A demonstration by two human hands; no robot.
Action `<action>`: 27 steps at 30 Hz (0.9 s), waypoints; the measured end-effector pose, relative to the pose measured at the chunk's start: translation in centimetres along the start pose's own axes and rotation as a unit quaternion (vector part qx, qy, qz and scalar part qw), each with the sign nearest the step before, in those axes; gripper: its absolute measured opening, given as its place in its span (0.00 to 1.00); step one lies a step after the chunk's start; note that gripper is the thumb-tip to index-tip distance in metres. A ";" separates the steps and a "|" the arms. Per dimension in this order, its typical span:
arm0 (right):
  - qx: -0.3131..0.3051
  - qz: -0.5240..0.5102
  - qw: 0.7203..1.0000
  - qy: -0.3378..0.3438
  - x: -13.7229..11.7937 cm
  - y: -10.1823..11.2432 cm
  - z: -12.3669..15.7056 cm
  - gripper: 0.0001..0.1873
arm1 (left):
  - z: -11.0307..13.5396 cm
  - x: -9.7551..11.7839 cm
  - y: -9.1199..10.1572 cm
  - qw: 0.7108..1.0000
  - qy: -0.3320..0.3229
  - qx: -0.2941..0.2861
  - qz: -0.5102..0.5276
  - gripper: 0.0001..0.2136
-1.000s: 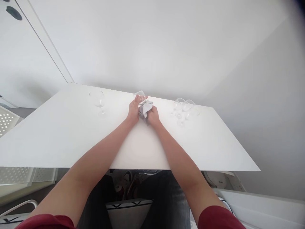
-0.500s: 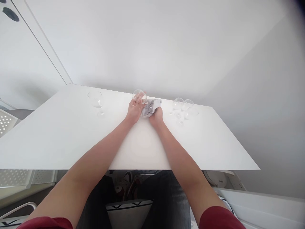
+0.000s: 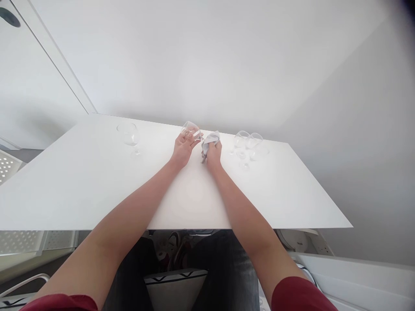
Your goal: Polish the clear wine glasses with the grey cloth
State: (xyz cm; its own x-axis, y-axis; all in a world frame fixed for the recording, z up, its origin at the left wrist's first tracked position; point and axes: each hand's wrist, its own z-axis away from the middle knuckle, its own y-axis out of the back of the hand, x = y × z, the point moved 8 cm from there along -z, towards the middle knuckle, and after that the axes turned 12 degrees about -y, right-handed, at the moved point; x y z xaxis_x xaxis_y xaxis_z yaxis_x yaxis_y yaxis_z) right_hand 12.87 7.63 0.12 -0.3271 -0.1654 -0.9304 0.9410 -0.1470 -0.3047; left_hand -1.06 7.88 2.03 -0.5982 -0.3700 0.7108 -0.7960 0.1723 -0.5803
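My left hand point(image 3: 183, 148) is wrapped round the bowl of a clear wine glass point(image 3: 190, 128), which lies tilted with its stem toward the right. Bunched in my right hand point(image 3: 213, 153) is a grey-white cloth point(image 3: 211, 138), pressed at the stem end of that glass; the foot is hidden by the cloth and fingers. Both hands are close together over the far half of a white table point(image 3: 191, 194).
One wine glass point(image 3: 128, 134) stands at the left of the table. Several more glasses point(image 3: 248, 142) cluster at the right. A white wall point(image 3: 201, 56) rises behind the far edge. White perforated panels point(image 3: 22, 242) show below left.
The cloth, spread between both hands earlier, is now gathered in my right hand, which has turned. More of the held glass shows, and its bowl has tilted a little.
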 end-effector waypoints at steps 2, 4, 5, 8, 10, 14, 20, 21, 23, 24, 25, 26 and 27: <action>0.034 0.038 0.994 0.094 -1.3 0.2 0.7 0.12 | 0.0 -0.1 0.2 1.000 0.001 0.013 0.006 0.23; 0.035 0.038 0.993 0.110 -1.6 0.2 1.0 0.12 | 0.0 0.1 0.3 1.000 -0.007 0.014 0.017 0.22; 0.023 0.019 0.996 0.080 -1.3 0.1 0.8 0.12 | 0.0 0.3 0.1 1.000 -0.011 0.006 0.022 0.23; -0.069 -0.056 0.994 -0.065 0.4 -0.7 0.0 0.14 | 0.2 0.6 -0.9 0.999 -0.009 -0.046 0.023 0.27; -0.134 -0.074 0.981 -0.121 1.1 -1.4 -0.1 0.15 | 0.4 0.7 -1.6 0.997 0.001 -0.079 0.017 0.31; -0.023 0.017 0.997 -0.068 0.8 0.7 -0.8 0.16 | 0.6 0.9 -1.9 0.996 0.008 -0.087 0.010 0.33; 0.154 0.324 0.925 0.123 -2.1 1.7 -0.1 0.07 | 0.2 0.4 -0.7 1.000 -0.004 -0.022 -0.019 0.28; 0.161 0.374 0.904 0.132 -2.3 1.4 0.1 0.06 | 0.1 0.3 -0.2 1.000 -0.007 -0.001 -0.024 0.27; 0.178 0.448 0.859 0.173 -3.0 0.8 0.8 0.08 | -0.2 0.1 0.9 0.999 -0.018 0.041 -0.026 0.26; 0.183 0.469 0.839 0.207 -3.5 0.3 1.3 0.09 | -0.3 0.1 1.4 0.998 -0.025 0.059 -0.026 0.26; 0.176 0.479 0.825 0.244 -3.9 -0.2 1.9 0.11 | -0.4 0.2 1.8 0.996 -0.032 0.074 -0.026 0.27; 0.157 0.483 0.817 0.274 -4.2 -0.9 2.4 0.12 | -0.5 0.3 2.1 0.995 -0.038 0.083 -0.030 0.27; 0.126 0.487 0.815 0.289 -4.2 -1.5 2.8 0.16 | -0.5 0.4 2.3 0.995 -0.042 0.088 -0.036 0.27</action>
State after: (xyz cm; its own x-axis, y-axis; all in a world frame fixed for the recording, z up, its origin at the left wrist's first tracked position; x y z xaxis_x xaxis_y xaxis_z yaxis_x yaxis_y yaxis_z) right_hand 12.63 5.77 5.05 0.7271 0.1530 -0.6693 0.6592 -0.4279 0.6184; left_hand -3.22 8.55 1.17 -0.5242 -0.4522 0.7216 -0.8038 -0.0171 -0.5946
